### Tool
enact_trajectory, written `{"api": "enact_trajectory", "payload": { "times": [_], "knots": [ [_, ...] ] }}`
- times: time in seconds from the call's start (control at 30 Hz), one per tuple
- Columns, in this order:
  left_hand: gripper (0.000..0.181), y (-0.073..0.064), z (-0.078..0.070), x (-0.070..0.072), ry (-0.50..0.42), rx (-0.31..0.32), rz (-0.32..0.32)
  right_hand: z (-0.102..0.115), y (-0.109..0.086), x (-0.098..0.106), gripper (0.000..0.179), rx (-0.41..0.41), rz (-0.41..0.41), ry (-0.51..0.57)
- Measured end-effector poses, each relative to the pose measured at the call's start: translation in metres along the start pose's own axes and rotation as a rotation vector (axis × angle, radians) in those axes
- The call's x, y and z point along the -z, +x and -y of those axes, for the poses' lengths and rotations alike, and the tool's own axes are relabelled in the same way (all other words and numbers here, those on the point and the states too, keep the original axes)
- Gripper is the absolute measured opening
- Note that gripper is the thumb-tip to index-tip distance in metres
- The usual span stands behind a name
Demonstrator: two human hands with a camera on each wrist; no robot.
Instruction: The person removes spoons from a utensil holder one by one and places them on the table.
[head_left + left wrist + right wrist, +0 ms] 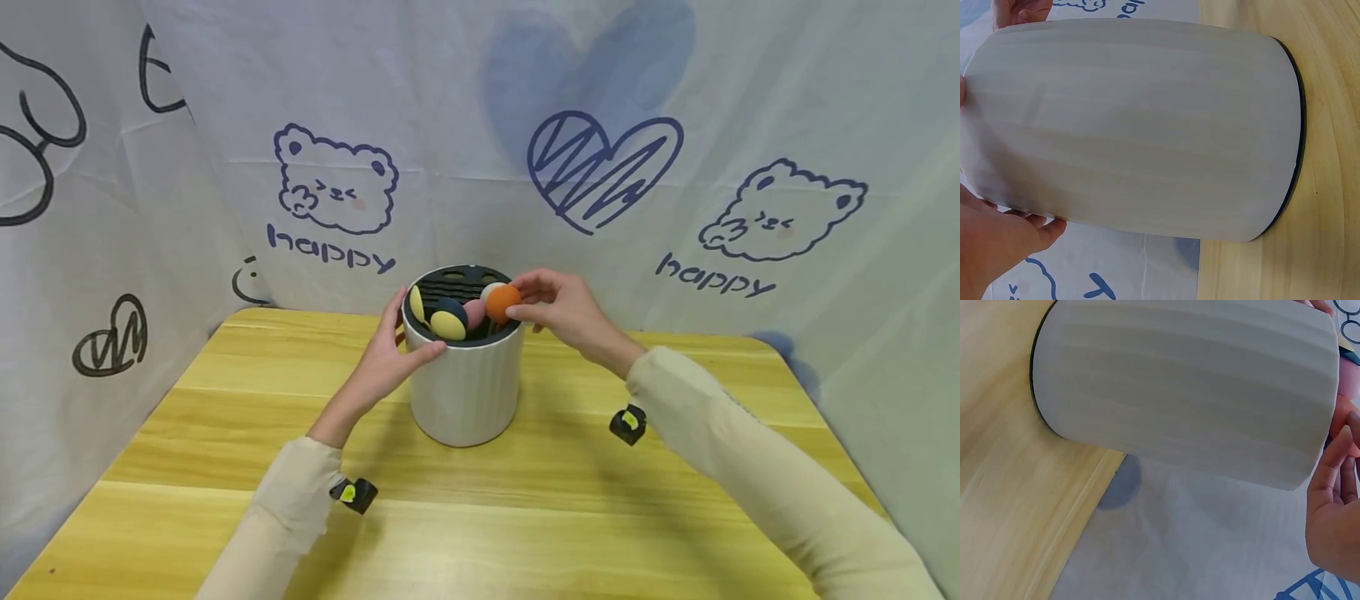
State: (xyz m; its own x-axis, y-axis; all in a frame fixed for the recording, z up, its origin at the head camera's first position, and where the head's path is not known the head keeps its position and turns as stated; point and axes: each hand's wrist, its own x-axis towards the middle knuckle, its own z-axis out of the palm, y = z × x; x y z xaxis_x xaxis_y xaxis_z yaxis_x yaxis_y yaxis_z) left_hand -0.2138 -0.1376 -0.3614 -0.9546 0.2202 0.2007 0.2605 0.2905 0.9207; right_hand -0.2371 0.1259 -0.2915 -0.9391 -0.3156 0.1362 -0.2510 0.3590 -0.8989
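Note:
A white ribbed cylindrical holder [465,396] with a black slotted insert [456,287] in its top stands upright on the wooden table. My left hand [386,360] grips its left side, thumb at the front rim and fingers round the side. At the right rim, my right hand [576,315] pinches an orange rounded piece [503,302] between thumb and fingers; its lower part is hidden in the holder. Beside it in the opening are a white rounded piece [490,290], a pink one [475,314], a yellow-and-navy one [448,323] and a pale yellow one [416,303].
The wooden table [480,533] reaches to a white cloth backdrop [465,200] printed with bears and hearts, close behind the holder. Small black wrist devices hang by the left sleeve [288,500] and the right sleeve [720,437].

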Motion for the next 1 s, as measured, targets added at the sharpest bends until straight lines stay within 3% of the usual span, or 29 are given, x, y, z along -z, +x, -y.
{"api": "enact_trajectory", "payload": {
  "times": [1.0],
  "knots": [
    [0.099,0.000,0.007,-0.002,-0.032,-0.045,-0.018,0.009,0.000,0.020,0.028,0.019,0.051,-0.050]
  ]
}}
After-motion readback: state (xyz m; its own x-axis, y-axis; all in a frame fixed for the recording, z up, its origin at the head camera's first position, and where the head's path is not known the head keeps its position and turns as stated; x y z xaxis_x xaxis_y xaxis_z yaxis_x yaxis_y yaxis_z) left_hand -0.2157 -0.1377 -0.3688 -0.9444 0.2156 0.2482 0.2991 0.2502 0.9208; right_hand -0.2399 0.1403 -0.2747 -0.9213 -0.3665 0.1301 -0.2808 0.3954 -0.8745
